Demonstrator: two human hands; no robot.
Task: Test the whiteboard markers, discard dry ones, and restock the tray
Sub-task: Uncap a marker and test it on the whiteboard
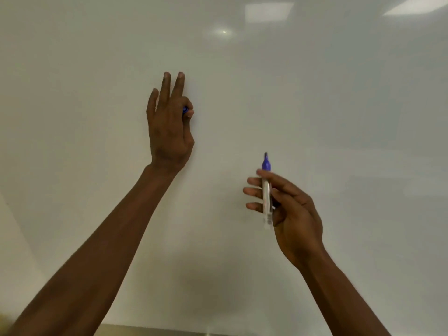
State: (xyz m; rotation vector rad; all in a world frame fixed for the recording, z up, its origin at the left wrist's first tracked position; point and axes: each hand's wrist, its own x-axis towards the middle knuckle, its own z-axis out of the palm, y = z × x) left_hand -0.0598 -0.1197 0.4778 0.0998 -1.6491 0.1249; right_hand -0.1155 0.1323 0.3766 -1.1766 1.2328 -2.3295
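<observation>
Uncapped marker raised to the board

The white-barrelled purple whiteboard marker [266,192], tip up, is gripped in the right hand [288,209]; up-left, the left hand [169,124] pinches its small purple cap [185,110]. Risk: the loosely pinched cap slips and drops.

Single head-worn view, facing forward, close to the whiteboard [315,105], arms reaching in

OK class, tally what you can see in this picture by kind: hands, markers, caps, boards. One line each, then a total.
Hands: 2, the left hand and the right hand
Markers: 1, the marker, uncapped, in the right hand
Caps: 1, the blue cap, pinched in the left hand
Boards: 1, the whiteboard
Total: 5
</observation>
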